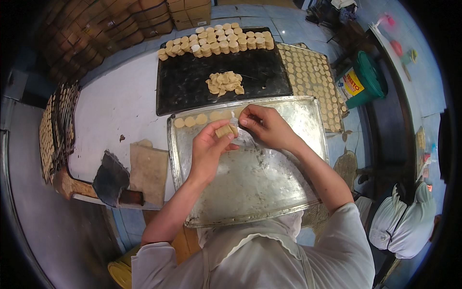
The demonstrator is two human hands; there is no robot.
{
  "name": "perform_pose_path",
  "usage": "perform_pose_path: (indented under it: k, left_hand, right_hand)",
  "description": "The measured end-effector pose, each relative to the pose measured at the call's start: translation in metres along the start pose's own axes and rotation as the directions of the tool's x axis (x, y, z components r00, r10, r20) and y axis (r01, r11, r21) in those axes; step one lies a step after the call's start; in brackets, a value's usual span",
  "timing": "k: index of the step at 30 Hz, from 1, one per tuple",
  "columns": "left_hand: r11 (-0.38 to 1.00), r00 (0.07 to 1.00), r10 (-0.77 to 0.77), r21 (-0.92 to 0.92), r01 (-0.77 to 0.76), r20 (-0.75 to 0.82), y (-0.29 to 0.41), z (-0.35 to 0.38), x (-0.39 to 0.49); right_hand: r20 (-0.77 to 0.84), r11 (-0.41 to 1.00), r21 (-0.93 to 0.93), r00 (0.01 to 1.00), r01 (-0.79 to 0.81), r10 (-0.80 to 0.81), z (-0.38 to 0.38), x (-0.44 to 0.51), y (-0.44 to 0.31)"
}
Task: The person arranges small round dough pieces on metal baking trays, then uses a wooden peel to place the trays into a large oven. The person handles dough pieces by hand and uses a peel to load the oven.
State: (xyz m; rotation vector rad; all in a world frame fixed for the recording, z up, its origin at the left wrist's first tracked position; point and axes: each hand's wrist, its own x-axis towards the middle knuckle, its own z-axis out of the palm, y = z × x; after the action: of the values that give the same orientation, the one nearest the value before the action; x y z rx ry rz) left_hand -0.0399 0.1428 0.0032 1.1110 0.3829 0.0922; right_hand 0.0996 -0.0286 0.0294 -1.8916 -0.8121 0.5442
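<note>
My left hand (pixel 209 144) holds a short stack of dough rounds (pixel 224 131) on its side between thumb and fingers, above a shiny metal baking tray (pixel 245 184). Just right of the stack is my right hand (pixel 269 126), its thumb and fingertips drawn together over the tray's far part. Whether a round is between those fingertips cannot be made out. Along the tray's far edge lies a row of flat dough rounds (pixel 190 121). The row's right end is blurred and partly behind my hands.
Beyond is a black tray (pixel 187 79) bearing stacked dough rounds (pixel 223 46) and a heap of dough scraps (pixel 225 83). Filled trays stand at right (pixel 306 79) and upright at left (pixel 54 133). Cloths (pixel 148 171) lie on the white table (pixel 112 97). A green bucket (pixel 368 77) stands right.
</note>
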Motion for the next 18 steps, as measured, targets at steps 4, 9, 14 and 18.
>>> perform_pose_path:
  k: [4,9,14,18]
  left_hand:
    - [0.999,1.000,-0.008,0.038,0.008,0.001,-0.002,0.005,0.003]
    - [1.000,1.000,0.013,0.023,-0.013,0.028,-0.008,0.010,0.006]
    - [0.999,0.995,-0.052,-0.005,0.053,0.083,-0.011,0.020,0.013]
    - [1.000,0.992,-0.026,0.019,0.024,0.127,-0.014,0.032,0.016]
  right_hand:
    - [0.146,0.987,-0.094,0.982,0.133,-0.118,-0.002,-0.001,0.004]
    - [-0.152,0.898,-0.434,0.978,0.063,-0.142,-0.014,0.009,0.021]
    - [0.068,0.994,-0.009,0.992,0.107,-0.106,-0.019,-0.004,0.031]
    - [-0.291,0.882,-0.471,0.946,-0.012,-0.142,-0.036,-0.003,0.036]
